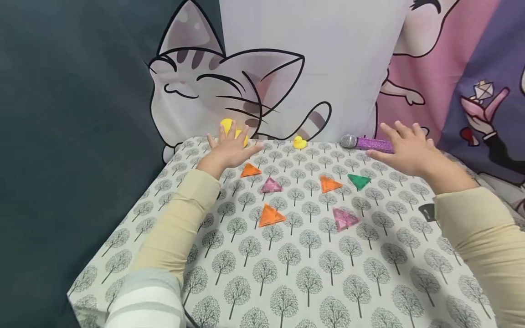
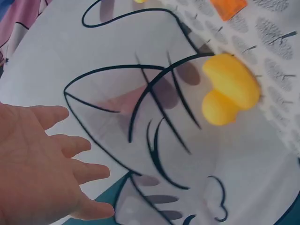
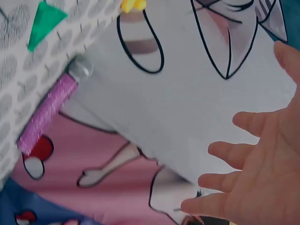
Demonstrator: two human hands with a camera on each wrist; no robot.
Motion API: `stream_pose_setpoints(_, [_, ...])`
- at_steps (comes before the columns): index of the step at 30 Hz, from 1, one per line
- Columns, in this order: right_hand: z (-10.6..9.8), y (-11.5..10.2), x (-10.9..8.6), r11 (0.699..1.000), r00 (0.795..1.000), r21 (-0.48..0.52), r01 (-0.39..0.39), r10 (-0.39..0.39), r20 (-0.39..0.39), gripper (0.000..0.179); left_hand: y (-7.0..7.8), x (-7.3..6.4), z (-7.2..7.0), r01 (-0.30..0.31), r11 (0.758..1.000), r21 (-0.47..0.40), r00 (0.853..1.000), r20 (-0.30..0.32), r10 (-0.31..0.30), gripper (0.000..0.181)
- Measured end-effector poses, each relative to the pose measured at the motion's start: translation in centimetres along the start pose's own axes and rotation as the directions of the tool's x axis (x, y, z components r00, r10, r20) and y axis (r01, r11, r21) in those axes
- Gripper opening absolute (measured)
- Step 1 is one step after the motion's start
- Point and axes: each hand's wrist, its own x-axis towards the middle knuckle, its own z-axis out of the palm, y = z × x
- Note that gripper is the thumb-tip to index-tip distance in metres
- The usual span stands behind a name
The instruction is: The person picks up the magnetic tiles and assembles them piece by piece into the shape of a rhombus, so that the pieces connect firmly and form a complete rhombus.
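My left hand [image 1: 229, 149] is held up at the far left of the table, its fingers spread and nothing in it. Behind it, partly hidden in the head view, sits a large yellow rubber duck [image 2: 232, 84]. My right hand [image 1: 414, 152] is raised at the far right, also with fingers apart and holding nothing. Nearest to it lies a glittery purple microphone [image 1: 373, 145] with a silver head. Between the arms lie flat translucent triangles: a green one [image 1: 359, 181], orange ones [image 1: 270, 216] and pink ones [image 1: 345, 219].
A small yellow rubber duck [image 1: 299, 143] stands at the back edge of the table. A white tablecloth [image 1: 309, 255] printed with trees covers the tabletop. Behind hang a cartoon cat curtain [image 1: 348, 54] and a dark green one [image 1: 74, 114] to the left.
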Motion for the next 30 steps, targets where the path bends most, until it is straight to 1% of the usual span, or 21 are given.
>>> stream_pose_setpoints(2, [0.8, -0.5, 0.2, 0.999, 0.999, -0.004, 0.035, -0.035, 0.009, 0.085, -0.3, 0.4, 0.5, 0.003, 1.0, -0.02, 1.0, 0.019, -0.003, 0.086])
stream_pose_setpoints(5, [2.1, -1.5, 0.5, 0.995, 0.995, -0.018, 0.098, -0.097, 0.022, 0.083, -0.6, 1.0, 1.4, 0.017, 0.997, -0.071, 0.998, 0.066, -0.012, 0.084])
stream_pose_setpoints(8, [3.8, -2.7, 0.8, 0.988, 0.988, -0.011, 0.155, -0.155, 0.004, 0.076, -0.9, 1.5, 2.6, 0.029, 0.993, -0.112, 0.994, 0.111, -0.016, 0.082])
stream_pose_setpoints(12, [6.0, -4.7, 1.3, 0.979, 0.978, 0.012, 0.205, -0.205, -0.025, 0.063, -1.0, 2.0, 4.1, 0.035, 0.993, -0.109, 0.989, 0.145, -0.019, 0.08])
stream_pose_setpoints(14, [7.1, -5.7, 1.5, 0.973, 0.973, 0.022, 0.231, -0.23, -0.032, 0.057, -1.0, 2.2, 4.7, 0.035, 0.995, -0.092, 0.988, 0.156, -0.021, 0.078])
stream_pose_setpoints(16, [8.1, -6.7, 1.7, 0.962, 0.961, 0.025, 0.273, -0.272, -0.039, 0.051, -0.8, 2.5, 5.4, 0.03, 0.997, -0.068, 0.987, 0.16, -0.019, 0.077])
stream_pose_setpoints(18, [9.1, -7.8, 1.8, 0.95, 0.95, 0.014, 0.313, -0.312, -0.029, 0.046, -0.6, 2.9, 6.0, 0.019, 0.998, -0.057, 0.986, 0.165, -0.009, 0.075])
stream_pose_setpoints(20, [10.2, -8.9, 1.9, 0.933, 0.933, -0.019, 0.36, -0.36, -0.019, 0.042, -0.3, 3.2, 6.6, 0.002, 0.998, -0.06, 0.985, 0.172, 0.008, 0.074])
stream_pose_setpoints(21, [10.7, -9.4, 2.0, 0.92, 0.92, -0.045, 0.39, -0.391, -0.015, 0.04, -0.1, 3.3, 6.9, -0.005, 0.998, -0.068, 0.985, 0.17, 0.016, 0.073])
stream_pose_setpoints(23, [11.7, -10.4, 2.0, 0.899, 0.903, -0.084, 0.43, -0.43, 0.019, 0.039, 0.3, 3.6, 7.5, -0.016, 0.996, -0.092, 0.982, 0.184, 0.032, 0.07])
stream_pose_setpoints(25, [12.6, -11.3, 2.1, 0.883, 0.889, -0.1, 0.458, -0.455, 0.049, 0.038, 0.6, 3.7, 7.9, -0.02, 0.994, -0.108, 0.98, 0.193, 0.041, 0.067])
stream_pose_setpoints(27, [13.5, -12.2, 2.2, 0.871, 0.876, -0.096, 0.483, -0.477, 0.076, 0.04, 0.8, 3.8, 8.3, -0.028, 0.993, -0.113, 0.978, 0.203, 0.051, 0.064])
stream_pose_setpoints(30, [14.6, -13.5, 2.8, 0.868, 0.868, -0.075, 0.491, -0.48, 0.131, 0.041, 1.1, 3.9, 8.9, -0.063, 0.992, -0.109, 0.972, 0.218, 0.086, 0.055])
